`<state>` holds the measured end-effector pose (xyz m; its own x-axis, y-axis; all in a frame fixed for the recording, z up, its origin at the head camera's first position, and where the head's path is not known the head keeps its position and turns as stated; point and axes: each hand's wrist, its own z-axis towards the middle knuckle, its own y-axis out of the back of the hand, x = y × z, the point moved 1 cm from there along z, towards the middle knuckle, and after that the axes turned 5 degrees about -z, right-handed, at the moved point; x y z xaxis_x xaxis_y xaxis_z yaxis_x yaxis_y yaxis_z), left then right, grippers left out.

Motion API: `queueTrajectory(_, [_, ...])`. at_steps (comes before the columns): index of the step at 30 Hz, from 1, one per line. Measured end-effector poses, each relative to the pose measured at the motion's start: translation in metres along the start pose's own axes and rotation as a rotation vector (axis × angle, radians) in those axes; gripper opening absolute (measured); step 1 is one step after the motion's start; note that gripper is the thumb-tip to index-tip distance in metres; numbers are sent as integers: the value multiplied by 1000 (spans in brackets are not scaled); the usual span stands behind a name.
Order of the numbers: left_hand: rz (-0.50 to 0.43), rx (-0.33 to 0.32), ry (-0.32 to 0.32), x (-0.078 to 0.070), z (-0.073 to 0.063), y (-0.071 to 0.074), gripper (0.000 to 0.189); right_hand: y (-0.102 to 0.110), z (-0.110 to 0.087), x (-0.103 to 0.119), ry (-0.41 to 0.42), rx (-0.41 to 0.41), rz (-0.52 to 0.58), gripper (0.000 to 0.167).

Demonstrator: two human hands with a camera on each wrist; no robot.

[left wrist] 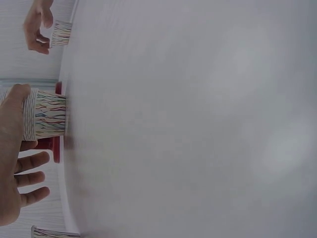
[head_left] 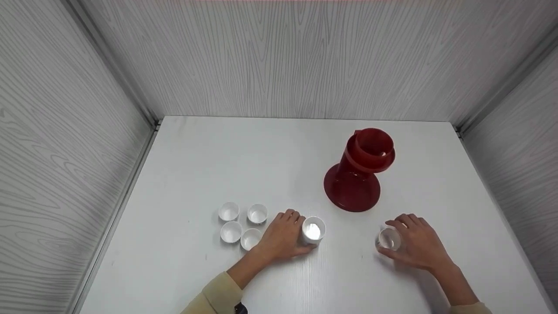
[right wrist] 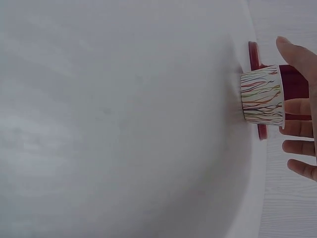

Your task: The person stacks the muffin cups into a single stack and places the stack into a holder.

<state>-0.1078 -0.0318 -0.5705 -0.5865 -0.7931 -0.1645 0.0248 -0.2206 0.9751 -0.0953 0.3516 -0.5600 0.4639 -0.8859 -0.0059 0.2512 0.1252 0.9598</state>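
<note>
My left hand (head_left: 285, 237) grips a stack of paper cups (left wrist: 49, 115) between thumb and fingers. White inside and marked outside with wavy coloured lines, the stack stands on the table. Farther right, my right hand (head_left: 416, 244) curves around a single paper cup (right wrist: 261, 96) of the same pattern, which stands on the table. In the right wrist view its thumb is apart from this cup and the other fingers extend behind the rim. Left of the left hand stand several separate paper cups (head_left: 230, 232), one partly hidden by that hand.
Behind the hands, a red holder (head_left: 352, 192) with a round base and a cylindrical top stands on the white table (head_left: 244, 161). Grey wood-grain panels (head_left: 279, 61) rise at the back and both sides.
</note>
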Motion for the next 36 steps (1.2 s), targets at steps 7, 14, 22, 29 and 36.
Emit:
queueTrajectory(7, [10,-2,-5,0,0,0,73,1,-3,-1,-40,67,-17,62])
queueTrajectory(14, [10,-12,-9,0,-1,1,73,-1,-3,-1,-43,53,-14,58])
queueTrajectory(22, [8,-8,-8,1,-2,0,72,-3,-4,-2,-34,33,-24,55])
queueTrajectory(29, [8,-5,-8,0,-1,0,74,-5,-6,-6,-18,9,-30,57])
queueTrajectory(36, [19,-13,-12,0,-1,0,74,-3,-4,-5,-15,12,-25,55])
